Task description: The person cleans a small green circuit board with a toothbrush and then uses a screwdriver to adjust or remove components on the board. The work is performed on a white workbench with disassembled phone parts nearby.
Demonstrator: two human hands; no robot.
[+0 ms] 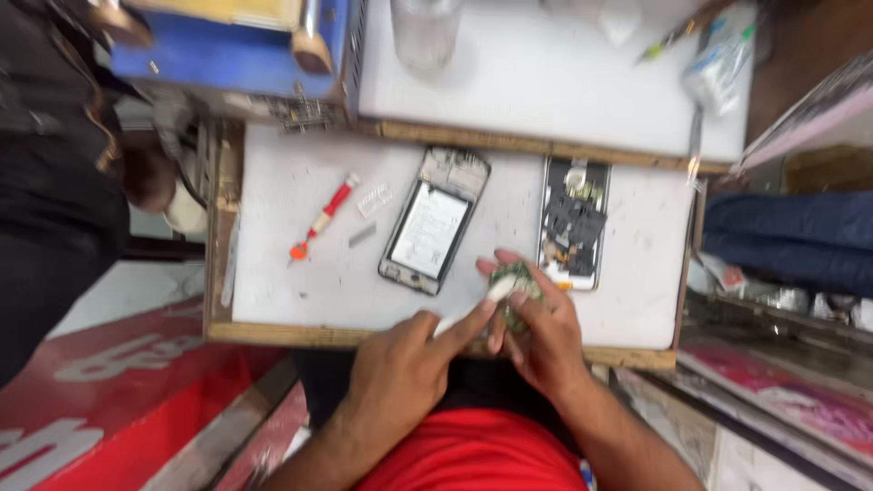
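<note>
White worktop (300,282), right fingers (532,305) gripping green circuit board (520,284), left fingers (459,329) pinching white tool (475,305) against it

Opened phones: 2, one (435,221), one (574,222)
Red-handled screwdriver (323,218): 1
Green circuit board (518,289): 1
White tool (475,305): 1
Hands: 2, left hand (400,373), right hand (536,327)

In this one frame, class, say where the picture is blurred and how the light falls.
Head view: motion blur smears everything, worst at the edges; the phone and screwdriver stay readable; even light on the white mat, no glare; both hands soft-edged.
</note>
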